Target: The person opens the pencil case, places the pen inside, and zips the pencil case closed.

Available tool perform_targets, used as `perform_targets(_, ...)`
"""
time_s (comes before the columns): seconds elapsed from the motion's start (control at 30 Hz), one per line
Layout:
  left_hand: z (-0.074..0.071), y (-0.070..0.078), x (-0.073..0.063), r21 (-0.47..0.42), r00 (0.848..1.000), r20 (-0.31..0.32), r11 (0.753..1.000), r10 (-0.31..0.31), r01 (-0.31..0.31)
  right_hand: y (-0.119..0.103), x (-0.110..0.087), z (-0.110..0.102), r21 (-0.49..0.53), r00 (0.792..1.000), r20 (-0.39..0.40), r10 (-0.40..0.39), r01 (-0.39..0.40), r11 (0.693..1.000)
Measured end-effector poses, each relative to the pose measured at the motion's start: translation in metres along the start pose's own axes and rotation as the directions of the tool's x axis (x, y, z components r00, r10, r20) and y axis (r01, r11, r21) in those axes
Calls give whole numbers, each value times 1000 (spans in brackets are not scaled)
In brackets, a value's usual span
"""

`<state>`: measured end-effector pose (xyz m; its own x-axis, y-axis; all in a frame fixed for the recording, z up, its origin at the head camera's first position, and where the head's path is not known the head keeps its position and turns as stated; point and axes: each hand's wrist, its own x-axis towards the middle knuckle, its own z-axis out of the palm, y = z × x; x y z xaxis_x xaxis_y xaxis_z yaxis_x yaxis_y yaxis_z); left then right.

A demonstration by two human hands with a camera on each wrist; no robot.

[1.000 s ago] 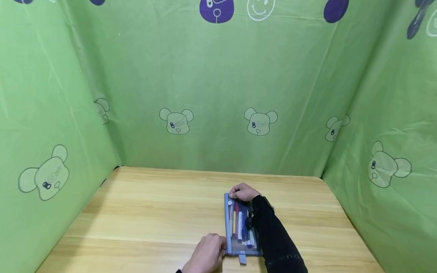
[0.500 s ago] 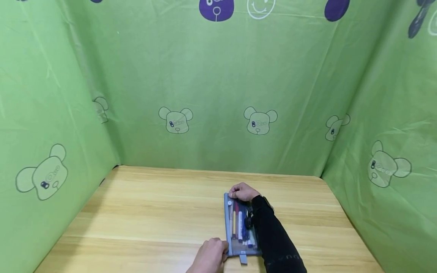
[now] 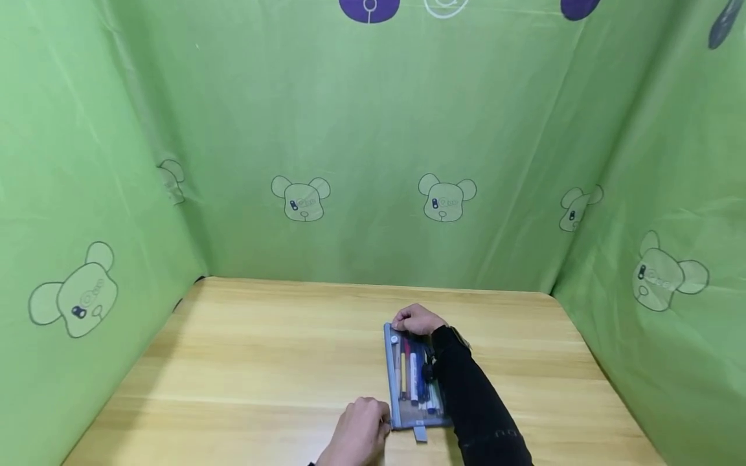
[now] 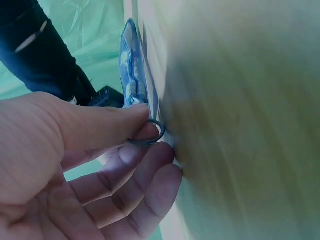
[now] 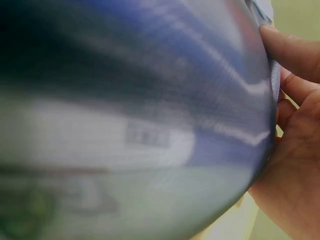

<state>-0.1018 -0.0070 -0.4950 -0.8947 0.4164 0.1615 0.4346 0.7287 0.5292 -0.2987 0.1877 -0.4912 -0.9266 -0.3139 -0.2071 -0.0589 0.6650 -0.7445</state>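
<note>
A see-through pencil case (image 3: 410,416) with blue-grey edging lies on the wooden table, with several pens and markers (image 3: 414,378) inside. Along its left side runs a zip (image 3: 392,382). My right hand (image 3: 418,319) pinches the far left corner. At the near left corner, my left hand (image 3: 358,427) pinches a small dark ring (image 4: 161,131) between thumb and index finger, beside the end of the case. The right forearm covers part of the case's right side. In the right wrist view, the blurred pouch bulges close to the lens.
A grey fabric tab (image 3: 420,434) sticks out from the case's near edge. Green cloth (image 3: 367,129) printed with bear heads hangs behind the table (image 3: 262,362) and along both sides.
My left hand has slid slightly toward the case's near left corner. The right hand keeps its hold on the far corner. The head view has tilted down a little.
</note>
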Motion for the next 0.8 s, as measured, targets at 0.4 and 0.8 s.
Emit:
perform_targets(0.4, -42, -15, 21, -107, 998, 16, 992, -63, 65, -3, 5, -23, -48, 997, -69, 17, -20, 999)
perform_targets(0.8, -195, 10, 96, 41, 917, -396, 998, 51, -38, -127, -7, -137, -71, 946, -315, -80, 60, 996)
